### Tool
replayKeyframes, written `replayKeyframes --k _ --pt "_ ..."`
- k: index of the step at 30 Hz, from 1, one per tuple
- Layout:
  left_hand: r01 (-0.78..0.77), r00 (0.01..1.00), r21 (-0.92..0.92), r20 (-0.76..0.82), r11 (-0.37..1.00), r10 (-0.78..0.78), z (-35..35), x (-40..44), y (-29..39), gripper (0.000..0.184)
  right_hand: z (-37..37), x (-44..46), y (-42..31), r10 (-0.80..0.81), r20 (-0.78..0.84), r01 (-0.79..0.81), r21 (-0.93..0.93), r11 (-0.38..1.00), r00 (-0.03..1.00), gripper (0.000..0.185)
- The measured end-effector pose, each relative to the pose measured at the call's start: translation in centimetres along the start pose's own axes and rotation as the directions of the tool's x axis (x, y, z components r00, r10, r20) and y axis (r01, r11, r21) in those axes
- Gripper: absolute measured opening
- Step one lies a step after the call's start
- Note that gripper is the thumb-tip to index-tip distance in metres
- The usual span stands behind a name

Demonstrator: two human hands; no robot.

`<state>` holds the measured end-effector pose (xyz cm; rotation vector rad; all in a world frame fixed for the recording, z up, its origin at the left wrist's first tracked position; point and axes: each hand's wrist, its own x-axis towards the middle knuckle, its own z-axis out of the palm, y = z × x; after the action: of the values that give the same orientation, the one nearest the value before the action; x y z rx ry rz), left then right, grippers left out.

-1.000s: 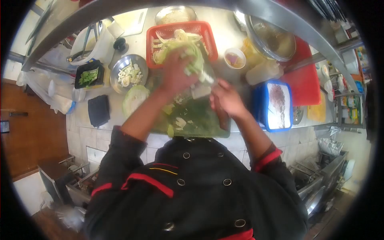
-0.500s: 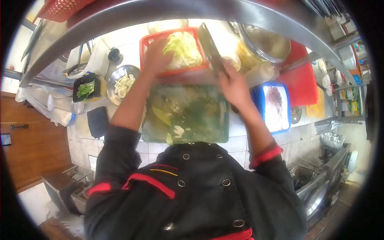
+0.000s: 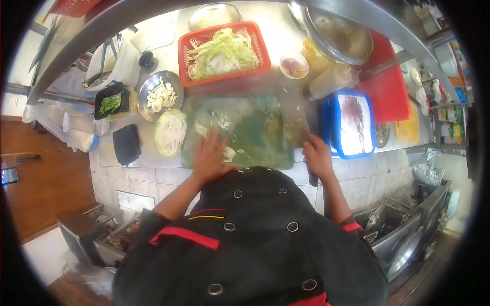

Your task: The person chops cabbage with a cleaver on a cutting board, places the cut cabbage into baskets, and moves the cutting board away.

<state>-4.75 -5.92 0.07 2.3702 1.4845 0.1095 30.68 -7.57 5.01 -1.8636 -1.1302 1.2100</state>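
My left hand (image 3: 210,157) lies on the green cutting board (image 3: 260,153) with its fingers spread, next to some pale cabbage scraps (image 3: 229,153). In my right hand (image 3: 317,159) is the handle of a cleaver (image 3: 294,115). Its broad blade, slightly smeared by motion, extends forward over the board's right edge. A cut piece of cabbage (image 3: 170,133) sits just left of the board, its cut face up. Behind the board stands a red plastic basket (image 3: 263,57) holding shredded cabbage (image 3: 224,55).
Left are a metal bowl (image 3: 143,104) of chopped white pieces, a black tub (image 3: 111,105) with green leaves and a dark folded cloth (image 3: 126,145). To the right stand a blue-rimmed container (image 3: 371,125), a squeeze bottle (image 3: 329,84) and a small cup (image 3: 294,66). A metal shelf edge (image 3: 245,6) arches overhead.
My left hand has moved back from the basket onto the board. My right hand has lowered with the cleaver toward the board's right edge. The cabbage piece left of the board now shows.
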Motion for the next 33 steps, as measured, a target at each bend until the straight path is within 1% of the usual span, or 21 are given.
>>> replayKeyframes --k 2,4,5,6,7,8,10,11,13,15,17,19,20,22,25,26,28,29,31,32,33 --pt "0.015 1.0 -0.011 -0.01 1.0 -0.015 0.5 1.6 0.3 0.089 0.0 0.3 0.8 -0.029 0.029 0.028 0.043 0.999 0.999 0.033" --pt "-0.092 0.986 -0.015 -0.142 0.996 0.089 1.6 3.1 0.0 0.084 0.3 0.3 0.6 -0.023 0.044 0.019 0.086 0.996 0.999 0.033" --pt "-0.095 0.985 -0.011 -0.146 0.995 0.092 1.9 4.1 0.0 0.084 0.5 0.3 0.6 -0.015 0.056 0.007 0.132 0.991 0.998 0.033" --pt "-0.073 0.972 -0.016 -0.226 0.997 0.068 2.1 5.2 0.1 0.078 0.7 0.0 0.7 -0.021 0.053 0.013 0.137 0.99 0.998 0.033" --pt "-0.053 0.951 -0.023 -0.307 0.998 0.043 2.1 6.4 0.3 0.073 0.9 -0.2 1.0 0.027 0.066 -0.038 0.159 0.987 0.997 0.031" --pt "-0.054 0.948 -0.019 -0.314 0.998 0.046 2.2 7.8 0.6 0.073 1.1 -0.3 1.2 0.075 0.083 -0.089 0.178 0.98 0.994 0.03" --pt "0.025 0.948 -0.063 -0.316 0.998 -0.044 2.8 10.1 1.0 0.068 1.3 -0.4 1.8 0.06 0.112 -0.078 0.168 0.983 0.992 0.029" --pt "0.028 0.947 -0.061 -0.319 0.998 -0.046 3.2 10.9 0.3 0.068 1.5 -0.5 2.2 0.055 0.139 -0.078 0.16 0.984 0.989 0.029" --pt "-0.074 0.96 -0.385 -0.277 0.92 -0.039 3.4 12.1 -0.4 0.067 2.3 -0.7 3.5 0.086 0.113 -0.109 0.218 0.97 0.99 0.029" --pt "-0.041 0.97 -0.372 -0.236 0.927 -0.052 0.8 11.0 -1.5 0.07 2.2 -0.4 3.7 0.114 0.084 -0.133 0.279 0.951 0.99 0.03" --pt "0.002 0.982 -0.349 -0.174 0.937 -0.067 -0.7 9.0 -2.8 0.073 2.4 -1.0 2.9 0.085 0.086 -0.097 0.154 0.983 0.993 0.031" --pt "-0.017 0.968 -0.019 -0.251 1.0 0.012 -0.6 7.0 -3.4 0.078 2.8 -1.3 2.8 0.103 0.12 -0.127 0.217 0.968 0.988 0.031" --pt "-0.016 0.968 -0.019 -0.252 1.0 0.01 -0.3 6.3 -3.1 0.078 2.8 -1.2 2.6 0.11 0.148 -0.147 0.27 0.951 0.983 0.031" --pt "-0.084 0.972 -0.029 -0.222 0.996 0.076 0.5 4.9 -1.8 0.083 3.8 -0.8 3.4 0.078 0.184 -0.126 0.263 0.957 0.98 0.03" --pt "-0.027 0.946 -0.097 -0.324 0.995 -0.006 3.1 4.4 0.5 0.078 6.0 -0.7 3.0 0.065 0.253 -0.134 0.264 0.955 0.965 0.027" --pt "-0.019 0.947 -0.102 -0.321 0.995 -0.015 3.4 4.8 0.9 0.078 6.7 -0.5 3.1 0.04 0.292 -0.111 0.231 0.967 0.956 0.026" --pt "0.082 0.896 -0.155 -0.421 0.985 -0.141 3.2 6.1 1.7 0.07 8.2 -0.5 2.0 0.027 0.374 -0.108 0.197 0.974 0.927 0.026" --pt "0.093 0.894 -0.165 -0.42 0.982 -0.155 3.3 6.8 2.0 0.07 9.1 -0.3 1.5 0.033 0.383 -0.112 0.185 0.976 0.923 0.026" --pt "0.077 0.853 -0.186 -0.497 0.98 -0.161 3.7 8.3 1.8 0.061 10.7 0.0 0.1 -0.03 0.426 -0.024 0.121 0.992 0.904 0.026" --pt "0.08 0.854 -0.196 -0.493 0.977 -0.169 4.0 8.8 1.5 0.061 11.3 -0.2 -0.9 -0.059 0.397 0.028 0.084 0.996 0.916 0.026" --pt "0.074 0.805 -0.325 -0.539 0.943 -0.249 4.4 9.4 1.2 0.056 12.3 0.1 -1.2 -0.047 0.395 0.019 0.075 0.997 0.917 0.026"
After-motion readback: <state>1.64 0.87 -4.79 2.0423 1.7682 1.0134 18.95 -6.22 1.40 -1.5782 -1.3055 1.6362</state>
